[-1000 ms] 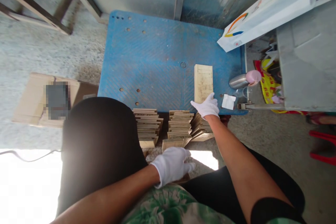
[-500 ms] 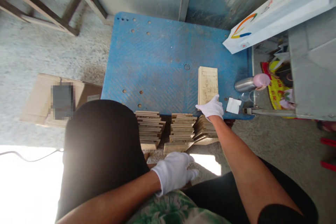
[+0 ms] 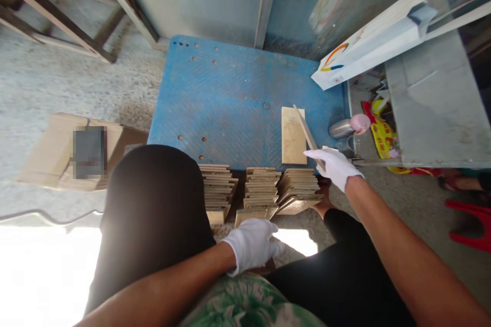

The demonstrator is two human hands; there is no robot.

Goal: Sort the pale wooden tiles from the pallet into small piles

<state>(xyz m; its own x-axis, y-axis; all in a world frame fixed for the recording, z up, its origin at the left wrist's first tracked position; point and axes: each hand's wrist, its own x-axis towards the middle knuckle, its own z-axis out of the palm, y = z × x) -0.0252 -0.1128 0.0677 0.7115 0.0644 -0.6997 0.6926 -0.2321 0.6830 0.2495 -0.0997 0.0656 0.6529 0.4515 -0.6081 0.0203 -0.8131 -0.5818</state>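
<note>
My right hand (image 3: pixel 334 166), in a white glove, grips a thin wooden board (image 3: pixel 306 132) by its near end and holds it tilted on edge above another flat wooden board (image 3: pixel 292 135) lying on the blue platform (image 3: pixel 230 97). My left hand (image 3: pixel 253 244), also gloved, rests curled low between my knees on something I cannot make out. Three stacks of thin wooden boards (image 3: pixel 263 189) stand on the floor against the platform's front edge, just under my right hand.
A flattened cardboard box (image 3: pixel 49 148) lies on the concrete floor at left. A metal flask with a pink cap (image 3: pixel 350 126) and a glass sit at the platform's right edge. A white panel (image 3: pixel 368 43) and grey bench (image 3: pixel 433 107) stand at right; wooden frames lean at top left.
My right hand has lifted the top board off the one on the platform and tilted it up on edge, moving slightly right. My left hand has stayed put.
</note>
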